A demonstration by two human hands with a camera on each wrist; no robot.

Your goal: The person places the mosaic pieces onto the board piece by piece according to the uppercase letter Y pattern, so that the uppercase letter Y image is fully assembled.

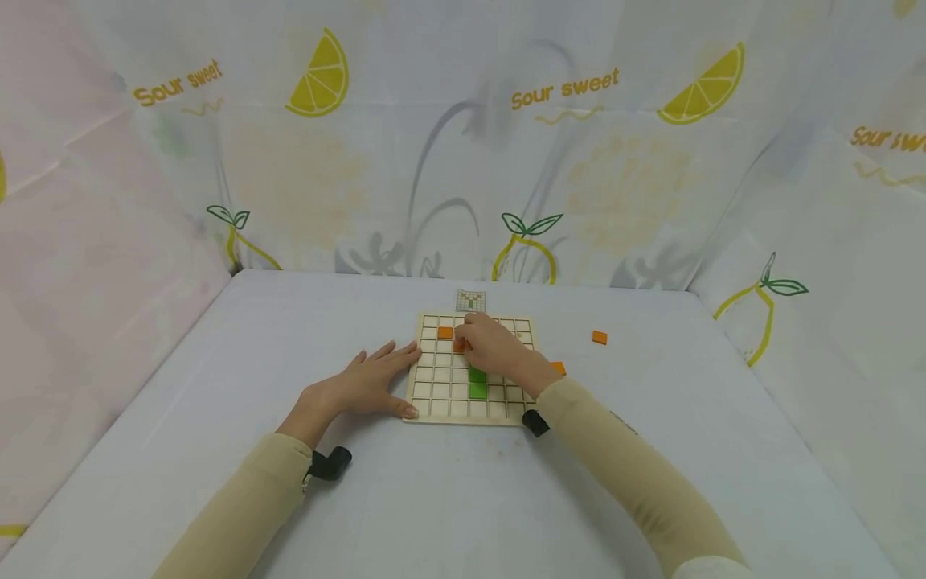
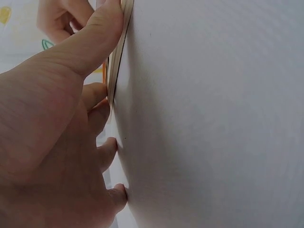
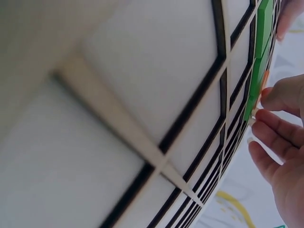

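Observation:
A wooden grid board [image 1: 441, 407] lies on the white table. My left hand [image 1: 367, 383] rests at its left side with fingers spread, the thumb [image 2: 90, 45] against the board's edge and other fingertips down on the tabletop. My right hand [image 1: 493, 344] reaches over the board. Between its thumb and fingers it pinches an orange tile [image 1: 460, 346], close over the grid; in the right wrist view this tile [image 3: 262, 84] is partly hidden by the thumb. Green tiles [image 1: 477, 390] sit in the column beneath that hand. Another orange tile [image 1: 444, 332] lies in an upper-left cell.
Behind the board is a small pattern card [image 1: 471, 301] showing a coloured Y shape on a grid. One loose orange tile [image 1: 600, 338] lies to the right; another orange tile [image 1: 558, 367] shows partly beside the right wrist. Lemon-printed cloth [image 1: 405, 161] walls off the table's back and sides.

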